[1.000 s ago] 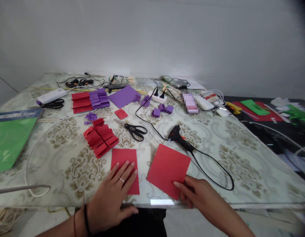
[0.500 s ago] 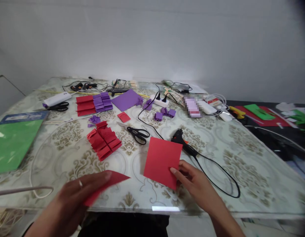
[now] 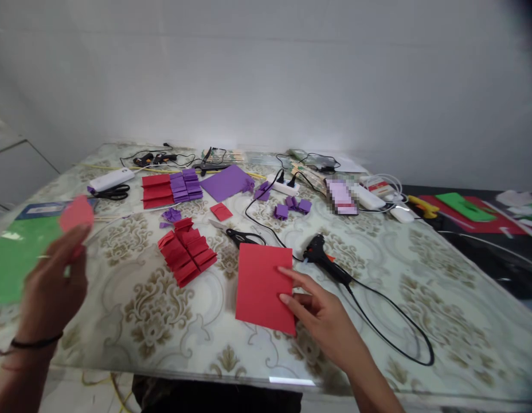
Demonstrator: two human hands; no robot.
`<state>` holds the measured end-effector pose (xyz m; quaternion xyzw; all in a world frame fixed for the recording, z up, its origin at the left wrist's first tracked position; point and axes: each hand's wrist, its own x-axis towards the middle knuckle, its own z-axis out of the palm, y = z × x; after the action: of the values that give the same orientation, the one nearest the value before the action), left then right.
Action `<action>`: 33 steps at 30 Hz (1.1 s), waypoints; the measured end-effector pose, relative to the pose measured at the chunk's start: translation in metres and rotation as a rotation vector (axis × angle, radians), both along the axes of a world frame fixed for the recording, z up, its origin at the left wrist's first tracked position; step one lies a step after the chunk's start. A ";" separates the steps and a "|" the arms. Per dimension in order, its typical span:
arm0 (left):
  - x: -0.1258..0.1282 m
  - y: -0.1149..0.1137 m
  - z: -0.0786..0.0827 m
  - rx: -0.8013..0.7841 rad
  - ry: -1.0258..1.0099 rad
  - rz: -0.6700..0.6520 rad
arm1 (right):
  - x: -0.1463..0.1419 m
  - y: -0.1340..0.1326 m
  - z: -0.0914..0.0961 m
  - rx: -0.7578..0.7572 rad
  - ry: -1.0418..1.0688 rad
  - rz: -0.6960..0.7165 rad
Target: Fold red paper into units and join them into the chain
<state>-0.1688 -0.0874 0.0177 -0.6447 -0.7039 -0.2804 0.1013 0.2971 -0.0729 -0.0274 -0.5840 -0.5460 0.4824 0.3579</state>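
Note:
My left hand (image 3: 55, 284), raised at the left over the green pack, pinches a piece of red paper (image 3: 77, 213); motion blurs it and its exact shape is unclear. My right hand (image 3: 321, 315) grips the right edge of a square red paper sheet (image 3: 261, 287), with thumb and index finger on its upper face. The sheet covers part of the handles of black scissors (image 3: 237, 234). Left of it lies a pleated red paper bundle (image 3: 186, 252). A black glue gun (image 3: 326, 258) rests to the right of the sheet, its cable looping toward the front edge.
Green sheets in a pack (image 3: 27, 252) lie at the left. Farther back are folded red paper (image 3: 157, 191), pleated purple paper (image 3: 187, 184), a purple sheet (image 3: 227, 182), a white power strip (image 3: 283, 184) and a phone (image 3: 341, 196). A dark side table (image 3: 485, 252) stands right.
My left hand has swung left and up with its red paper. My right hand has shifted the red sheet slightly left, over the scissors' handles. The camera view has moved slightly.

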 end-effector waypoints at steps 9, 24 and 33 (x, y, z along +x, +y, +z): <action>0.040 0.047 -0.021 -0.300 -0.239 -0.273 | -0.009 0.032 0.030 0.268 0.091 0.185; 0.177 0.084 -0.016 -0.675 -1.570 -0.659 | -0.037 0.068 0.022 0.400 0.056 0.419; 0.174 0.070 -0.032 -0.602 -1.340 -0.712 | -0.049 0.054 0.024 0.386 0.117 0.432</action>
<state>0.0054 -0.0174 -0.0143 -0.5250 -0.4132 -0.4204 -0.6139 0.2486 -0.0187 -0.0035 -0.3465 -0.7180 0.4674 0.3821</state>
